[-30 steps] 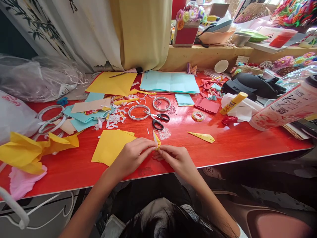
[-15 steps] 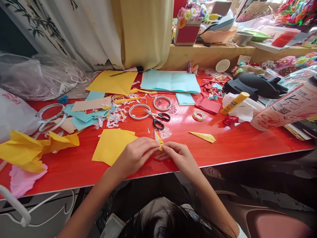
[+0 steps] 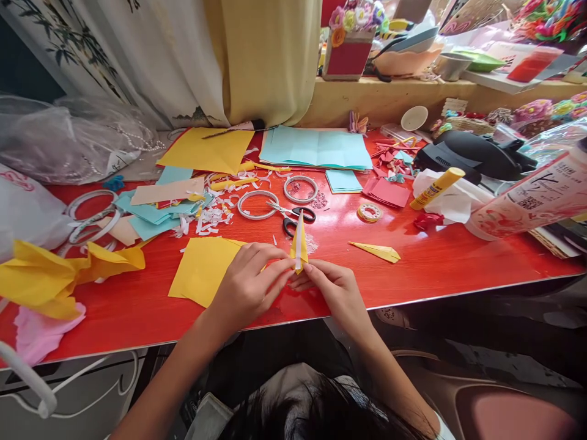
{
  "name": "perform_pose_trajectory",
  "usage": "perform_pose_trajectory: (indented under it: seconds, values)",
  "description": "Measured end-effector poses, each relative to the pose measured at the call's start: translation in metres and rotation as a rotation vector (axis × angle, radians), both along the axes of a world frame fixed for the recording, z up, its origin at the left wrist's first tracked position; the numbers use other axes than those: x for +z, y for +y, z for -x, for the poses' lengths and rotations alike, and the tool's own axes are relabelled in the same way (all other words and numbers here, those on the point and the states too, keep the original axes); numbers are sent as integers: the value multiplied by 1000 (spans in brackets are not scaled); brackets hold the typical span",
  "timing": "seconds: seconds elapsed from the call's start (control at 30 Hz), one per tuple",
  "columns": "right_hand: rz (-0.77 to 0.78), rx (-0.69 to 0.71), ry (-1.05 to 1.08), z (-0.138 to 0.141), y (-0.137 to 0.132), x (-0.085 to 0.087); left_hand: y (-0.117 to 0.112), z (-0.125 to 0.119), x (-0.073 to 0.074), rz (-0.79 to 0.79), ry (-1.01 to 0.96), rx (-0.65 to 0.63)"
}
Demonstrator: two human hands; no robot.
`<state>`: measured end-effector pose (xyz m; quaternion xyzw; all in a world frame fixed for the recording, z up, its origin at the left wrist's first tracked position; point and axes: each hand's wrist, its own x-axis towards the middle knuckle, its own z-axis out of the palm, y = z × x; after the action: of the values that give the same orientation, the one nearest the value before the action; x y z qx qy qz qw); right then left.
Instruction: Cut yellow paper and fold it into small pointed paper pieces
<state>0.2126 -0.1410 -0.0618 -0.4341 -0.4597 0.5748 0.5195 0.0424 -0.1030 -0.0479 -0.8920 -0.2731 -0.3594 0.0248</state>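
My left hand (image 3: 250,282) and my right hand (image 3: 333,287) meet just above the near edge of the red table (image 3: 435,263). Both pinch the base of a narrow folded yellow paper piece (image 3: 299,243) that stands upright with a white strip down its middle. A yellow paper sheet (image 3: 202,269) lies flat under and left of my left hand. Black-handled scissors (image 3: 292,217) lie just behind the folded piece. Another folded yellow piece (image 3: 376,250) rests on the table to the right.
Paper scraps, tape rings (image 3: 255,205), light blue sheets (image 3: 316,148) and a yellow sheet (image 3: 208,150) cover the far table. A glue stick (image 3: 435,189), a tape roll (image 3: 369,212) and red paper squares (image 3: 387,192) lie right. Crumpled yellow paper (image 3: 50,278) sits at left.
The folded yellow piece has been turned up from a short stub between the fingers to a taller upright point. Both hands stay in the same spot.
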Motion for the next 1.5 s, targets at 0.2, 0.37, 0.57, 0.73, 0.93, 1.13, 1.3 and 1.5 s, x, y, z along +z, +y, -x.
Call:
perform_pose_trajectory:
  seconds: [0.2,0.37,0.57,0.73,0.93,1.13,1.3,1.5]
  values:
    - [-166,-74,-285,4,-6,-2,-2,-2,0,-114,54,31]
    - [-300,-130,-531,7,-7,-4,-3,-5,-1,-148,63,59]
    - [-383,-171,-636,9,-7,-4,-3,-4,-2,-74,33,56]
    - [-439,-189,-690,10,-9,-6,-4,-3,-1,22,-15,50]
    - [-407,-177,-658,9,-8,-6,-5,-4,1,164,-56,55]
    - [-135,-18,-255,3,-5,-1,-3,-1,6,586,-263,68]
    - [-70,126,-80,0,-4,1,1,-1,12,1039,-361,37]
    - [49,162,44,0,-1,2,-1,-2,17,1085,-328,62]
